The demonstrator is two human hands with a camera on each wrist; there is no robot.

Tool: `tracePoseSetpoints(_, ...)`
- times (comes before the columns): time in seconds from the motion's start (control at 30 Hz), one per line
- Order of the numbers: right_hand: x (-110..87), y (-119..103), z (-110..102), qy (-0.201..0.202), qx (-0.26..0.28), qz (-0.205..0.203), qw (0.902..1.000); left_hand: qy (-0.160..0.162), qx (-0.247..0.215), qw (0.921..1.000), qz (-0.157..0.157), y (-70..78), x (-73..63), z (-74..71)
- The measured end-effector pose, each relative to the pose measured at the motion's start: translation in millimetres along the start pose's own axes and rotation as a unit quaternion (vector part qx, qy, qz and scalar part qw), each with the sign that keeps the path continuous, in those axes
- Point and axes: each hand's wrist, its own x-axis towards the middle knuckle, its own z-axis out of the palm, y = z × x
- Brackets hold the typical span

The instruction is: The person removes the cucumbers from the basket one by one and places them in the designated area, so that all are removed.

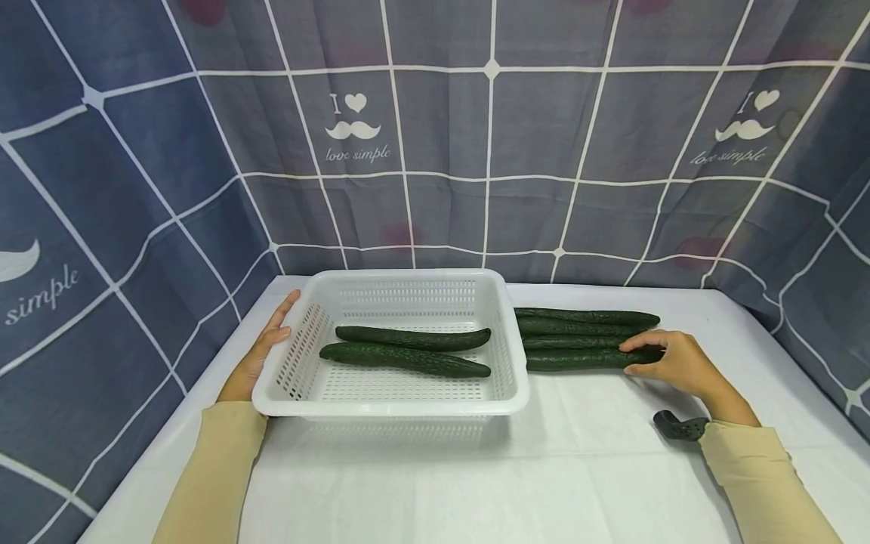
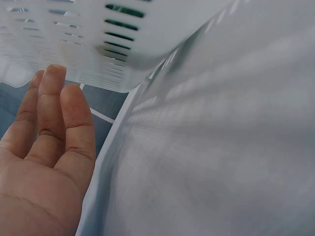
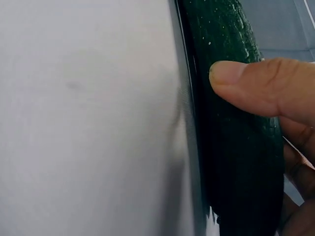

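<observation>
A white slotted plastic basket [image 1: 390, 408] stands on the table, with two dark green cucumbers [image 1: 413, 338] lying lengthwise in it. At its left side is my left hand [image 1: 261, 351]; in the left wrist view its fingers [image 2: 76, 118] are nearly straight beside the slotted wall. Several more cucumbers [image 1: 584, 317] lie side by side, right of the basket. My right hand [image 1: 683, 368] pinches the right end of the nearest cucumber [image 1: 574, 360], thumb on the near side. The right wrist view shows that thumb [image 3: 246, 83] pressed on the cucumber's skin; its other fingers are partly hidden behind it.
A white cloth [image 1: 476, 491] covers the table. Dark checked curtains [image 1: 442, 151] hang close behind the table and on both sides. A black strap-like piece [image 1: 680, 427] sits at the right wrist.
</observation>
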Motion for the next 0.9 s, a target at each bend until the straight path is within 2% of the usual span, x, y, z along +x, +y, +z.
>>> tracePoseSetpoints(0.2, -0.7, 2.5, 3.5, 0.006, 0.008, -0.027, 0.9996, 0.000, -0.004, 0.9998, 0.019, -1.1, 1.9, 0.7)
tracePoseSetpoints(0.3, -0.4, 2.6, 3.6, 0.002, 0.010, -0.026, 0.9996, -0.004, -0.008, 0.9996, 0.026, -1.1, 3.0, 0.6)
tracePoseSetpoints(0.6, 2.5, 1.3, -0.9, -0.033, 0.025, -0.016, 0.9990, 0.017, 0.016, 0.9997, -0.002, 1.0, 1.0, 3.6)
tracePoseSetpoints(0.9, 3.3, 0.7, -4.0, -0.022, 0.050, -0.023, 0.9983, -0.004, -0.007, 0.9997, 0.023, -0.6, 3.6, 0.2)
